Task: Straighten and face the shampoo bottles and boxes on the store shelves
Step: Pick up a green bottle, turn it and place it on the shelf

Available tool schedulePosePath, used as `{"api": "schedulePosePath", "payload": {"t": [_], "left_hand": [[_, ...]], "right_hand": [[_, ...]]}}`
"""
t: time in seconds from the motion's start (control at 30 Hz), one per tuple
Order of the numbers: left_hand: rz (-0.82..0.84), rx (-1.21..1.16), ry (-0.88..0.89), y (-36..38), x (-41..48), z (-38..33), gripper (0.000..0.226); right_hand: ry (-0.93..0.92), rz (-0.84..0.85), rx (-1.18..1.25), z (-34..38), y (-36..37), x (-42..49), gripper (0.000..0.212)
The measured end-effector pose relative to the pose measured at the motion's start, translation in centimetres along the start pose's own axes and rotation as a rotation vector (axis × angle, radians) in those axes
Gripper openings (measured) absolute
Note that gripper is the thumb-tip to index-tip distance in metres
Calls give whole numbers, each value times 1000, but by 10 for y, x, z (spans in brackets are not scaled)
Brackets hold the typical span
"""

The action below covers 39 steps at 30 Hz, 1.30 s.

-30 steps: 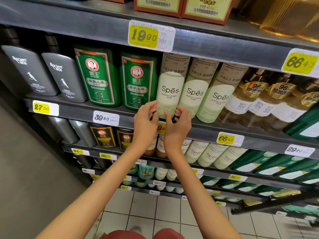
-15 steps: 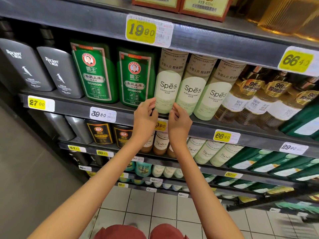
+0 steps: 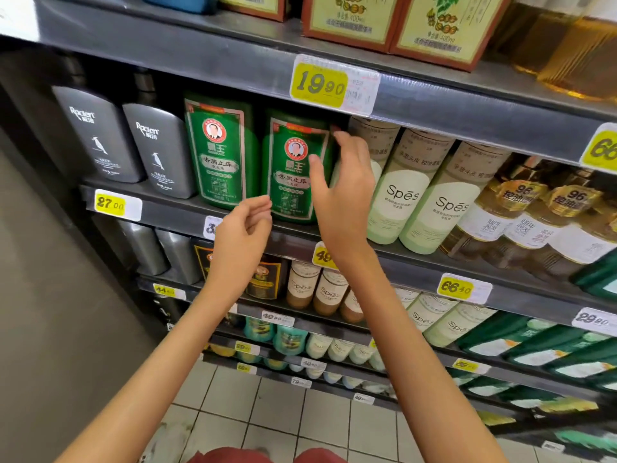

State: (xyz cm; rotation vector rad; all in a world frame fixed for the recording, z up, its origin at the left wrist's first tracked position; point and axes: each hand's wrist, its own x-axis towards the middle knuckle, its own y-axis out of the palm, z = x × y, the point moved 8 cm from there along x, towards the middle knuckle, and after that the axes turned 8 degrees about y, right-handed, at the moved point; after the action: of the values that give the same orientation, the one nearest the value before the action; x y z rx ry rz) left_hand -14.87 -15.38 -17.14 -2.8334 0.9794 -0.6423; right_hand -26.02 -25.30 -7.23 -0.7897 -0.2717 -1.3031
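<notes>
Two grey bottles stand at the left end of the shelf, labels forward, above a yellow price tag. Next to them the left green bottle stands upright with its label to the aisle. The left hand hovers in front of the shelf lip, just below the foot of the right green bottle. Its fingers are loosely curled and hold nothing.

That right green bottle is the one being worked on. It stands near the shelf front, just beside its twin, label roughly forward. The right hand reaches to its upper right side, with the thumb across the label and the fingers at the edge next to the pale bottles. Blur hides whether they press on the bottle, so I cannot tell if it is gripped. Further right the pale bottles stand in a close row, then the amber bottles.

To do this step well, I judge the left hand should steady the foot while the right turns the top gently. That brings the label square to the aisle and the front level with the twin. The gap to the first pale bottle looks tight, so a small twist beats a pull, and a sideways shove could upset that row.
</notes>
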Motion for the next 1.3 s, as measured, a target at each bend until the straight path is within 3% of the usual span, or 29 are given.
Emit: {"api": "schedulePosePath", "payload": {"t": [0.37,0.7,0.8,1.17,1.3], "left_hand": [[-18,-29,-26,-32,2,10,32],[17,-85,-39,-44,1,22,29],[30,-95,-35,-45,-1,24,30],[47,-85,-61,-52,-8,35,31],[64,-88,-66,-45,-12,35,31]], "right_hand": [[64,164,-329,-2,39,27,41],[14,156,-506,5,45,32,33],[51,150,-559,4,45,35,52],[65,185,-445,11,48,30,35],[98,204,-373,9,49,24,50]]}}
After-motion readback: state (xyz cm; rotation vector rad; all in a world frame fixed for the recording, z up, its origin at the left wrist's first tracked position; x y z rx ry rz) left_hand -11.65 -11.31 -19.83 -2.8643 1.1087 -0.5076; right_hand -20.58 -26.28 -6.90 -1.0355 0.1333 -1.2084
